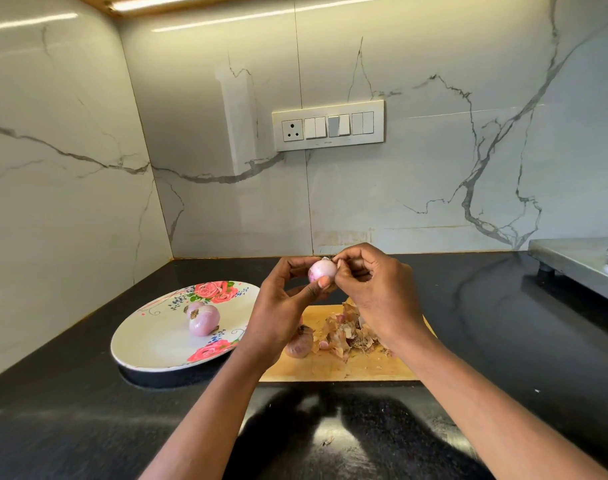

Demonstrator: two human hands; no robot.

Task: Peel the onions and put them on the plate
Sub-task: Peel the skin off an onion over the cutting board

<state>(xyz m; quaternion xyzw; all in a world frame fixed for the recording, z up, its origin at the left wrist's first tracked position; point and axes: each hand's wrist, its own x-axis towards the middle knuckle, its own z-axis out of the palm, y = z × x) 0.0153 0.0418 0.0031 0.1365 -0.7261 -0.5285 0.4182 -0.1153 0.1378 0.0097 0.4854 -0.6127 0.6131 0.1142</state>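
Observation:
A small pale pink onion (321,270) is held up above the wooden cutting board (337,367). My left hand (281,313) grips it between thumb and fingers from the left. My right hand (371,292) pinches at the onion's top from the right. Two peeled pink onions (203,318) lie on the white floral plate (150,344) at the left. An unpeeled onion (299,344) rests on the board below my left hand. A heap of dry onion skins (347,332) lies on the board under my right hand.
The black countertop (70,410) runs into a marble-walled corner at the left. A switch panel (328,125) sits on the back wall. A metal stand (576,261) stands at the far right.

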